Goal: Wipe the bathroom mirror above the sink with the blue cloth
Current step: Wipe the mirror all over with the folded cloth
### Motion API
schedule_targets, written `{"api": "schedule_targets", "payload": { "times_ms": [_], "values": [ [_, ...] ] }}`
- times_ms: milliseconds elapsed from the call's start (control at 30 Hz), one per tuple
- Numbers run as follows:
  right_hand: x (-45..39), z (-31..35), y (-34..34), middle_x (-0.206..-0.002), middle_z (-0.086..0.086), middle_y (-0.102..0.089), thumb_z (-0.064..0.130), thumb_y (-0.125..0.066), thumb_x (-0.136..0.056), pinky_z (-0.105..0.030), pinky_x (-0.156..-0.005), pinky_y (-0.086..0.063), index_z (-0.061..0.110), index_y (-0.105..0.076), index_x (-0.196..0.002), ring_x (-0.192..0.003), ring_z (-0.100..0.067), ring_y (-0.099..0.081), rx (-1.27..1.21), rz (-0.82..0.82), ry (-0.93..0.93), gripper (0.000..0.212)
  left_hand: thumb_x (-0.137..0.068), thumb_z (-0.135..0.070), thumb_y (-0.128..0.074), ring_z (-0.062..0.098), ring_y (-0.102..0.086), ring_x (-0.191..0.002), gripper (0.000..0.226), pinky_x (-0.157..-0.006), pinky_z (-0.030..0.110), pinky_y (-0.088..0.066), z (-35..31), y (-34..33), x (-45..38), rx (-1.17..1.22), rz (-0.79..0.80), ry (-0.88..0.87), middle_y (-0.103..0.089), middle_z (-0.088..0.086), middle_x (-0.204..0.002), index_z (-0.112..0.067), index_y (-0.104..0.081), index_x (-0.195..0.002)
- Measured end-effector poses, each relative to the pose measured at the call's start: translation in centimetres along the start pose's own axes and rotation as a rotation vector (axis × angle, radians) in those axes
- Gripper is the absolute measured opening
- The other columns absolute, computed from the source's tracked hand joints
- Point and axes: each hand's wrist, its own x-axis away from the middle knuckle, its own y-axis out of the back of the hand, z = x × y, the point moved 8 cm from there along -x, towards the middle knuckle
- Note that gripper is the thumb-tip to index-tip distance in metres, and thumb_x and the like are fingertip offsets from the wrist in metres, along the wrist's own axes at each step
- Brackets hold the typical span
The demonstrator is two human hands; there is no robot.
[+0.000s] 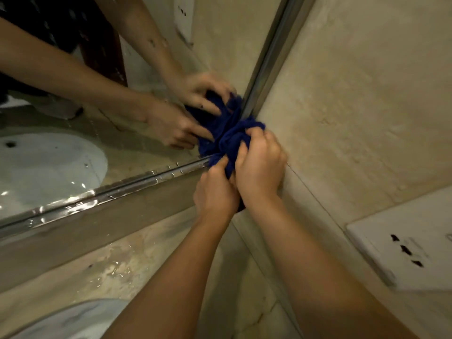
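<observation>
Both hands, left hand (215, 192) and right hand (260, 165), are clenched on the bunched blue cloth (233, 140), pressed into the mirror's (73, 133) lower right corner. Step in hand: wiping the corner. Next move likely calls for sweeping along the frame (122, 189).

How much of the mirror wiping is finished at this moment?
In hand: the left hand and right hand press the bunched blue cloth into the mirror's lower corner. Left: small spots on the glass higher up and droplets along the chrome frame. Done share unclear.
</observation>
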Motion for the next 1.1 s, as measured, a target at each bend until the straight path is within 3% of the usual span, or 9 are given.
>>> {"api": "schedule_targets", "payload": {
  "times_ms": [67,133,300,467,667,733,900,967,1100],
  "values": [
    [1.7,-1.1,-2.6,-0.115,-0.009,-0.062,0.016,-0.052,-0.096,-0.035,-0.083,-0.044,0.015,-0.061,-0.121,-0.104,-0.029,-0.059,0.061,0.286,-0.087,0.026,-0.095,-0.032,-0.05,0.031,-0.062,-0.107,0.03,-0.081,0.037,-0.05,2.5,-1.4,1.0,-0.008,0.111,0.062,-0.068,0.006,-0.115,-0.033,-0.058,-0.124],
    [3.1,-1.7,-2.8,-0.122,-0.009,-0.058,0.016,-0.048,-0.098,-0.035,-0.087,-0.042,0.015,-0.058,-0.127,-0.109,-0.028,-0.056,0.045,0.39,-0.125,0.03,-0.095,-0.027,-0.051,0.03,-0.064,-0.103,0.032,-0.083,0.041,-0.052,3.3,-1.7,2.4,0.08,0.13,0.064,-0.07,0.005,-0.112,-0.032,-0.057,-0.126],
    [0.5,-0.4,2.2,-0.121,-0.011,-0.06,0.016,-0.051,-0.096,-0.035,-0.088,-0.044,0.01,-0.06,-0.127,-0.105,-0.028,-0.058,-0.172,0.063,-0.011,0.033,-0.097,-0.026,-0.05,0.024,-0.065,-0.089,0.042,-0.075,0.039,-0.052,-1.9,1.3,2.1,0.238,-0.128,-0.187,-0.071,0.001,-0.106,-0.035,-0.047,-0.138],
    [-1.1,0.2,1.5,-0.111,-0.012,-0.064,0.014,-0.054,-0.095,-0.035,-0.082,-0.047,0.008,-0.063,-0.121,-0.1,-0.03,-0.061,-0.125,0.046,0.007,0.028,-0.097,-0.029,-0.05,0.024,-0.063,-0.084,0.031,-0.07,0.042,-0.052,-1.7,0.7,0.0,0.226,-0.145,-0.173,-0.069,0.0,-0.095,-0.034,-0.053,-0.127],
    [0.6,-0.3,-2.1,-0.108,-0.012,-0.065,0.012,-0.053,-0.094,-0.037,-0.079,-0.044,0.008,-0.062,-0.114,-0.097,-0.032,-0.062,-0.01,0.174,-0.061,0.023,-0.097,-0.034,-0.045,0.03,-0.061,-0.098,0.027,-0.069,0.035,-0.041,0.5,0.3,-0.3,-0.114,-0.019,-0.129,-0.068,0.005,-0.103,-0.032,-0.051,-0.123],
    [0.8,-0.7,-3.0,-0.113,-0.011,-0.064,0.016,-0.054,-0.094,-0.037,-0.08,-0.046,0.011,-0.061,-0.116,-0.102,-0.032,-0.061,0.061,0.29,-0.104,0.024,-0.097,-0.034,-0.046,0.031,-0.06,-0.102,0.028,-0.07,0.034,-0.039,0.6,0.6,0.2,-0.184,0.005,-0.104,-0.067,0.006,-0.107,-0.032,-0.051,-0.124],
    [6.0,-4.7,-6.5,-0.124,-0.012,-0.062,0.022,-0.058,-0.091,-0.036,-0.091,-0.049,0.018,-0.063,-0.121,-0.116,-0.032,-0.058,0.105,0.847,-0.264,0.03,-0.093,-0.026,-0.052,0.029,-0.061,-0.104,0.021,-0.072,0.032,-0.041,4.6,-1.5,4.1,-0.182,0.214,0.059,-0.067,0.006,-0.113,-0.027,-0.06,-0.113],
    [5.8,-4.9,-5.3,-0.121,-0.01,-0.064,0.022,-0.055,-0.093,-0.036,-0.091,-0.047,0.019,-0.064,-0.121,-0.113,-0.031,-0.059,0.04,0.705,-0.236,0.03,-0.093,-0.025,-0.052,0.028,-0.061,-0.107,0.033,-0.078,0.034,-0.045,4.3,-1.2,4.0,-0.131,0.183,0.022,-0.066,0.004,-0.119,-0.029,-0.058,-0.125],
    [2.5,-1.1,-0.5,-0.12,-0.009,-0.064,0.021,-0.05,-0.096,-0.037,-0.086,-0.045,0.016,-0.059,-0.131,-0.105,-0.03,-0.061,-0.078,0.267,-0.009,0.036,-0.093,-0.026,-0.049,0.03,-0.063,-0.101,0.042,-0.08,0.04,-0.051,0.1,2.5,3.0,0.114,-0.109,-0.147,-0.07,0.002,-0.115,-0.031,-0.052,-0.135]
  ]
}}
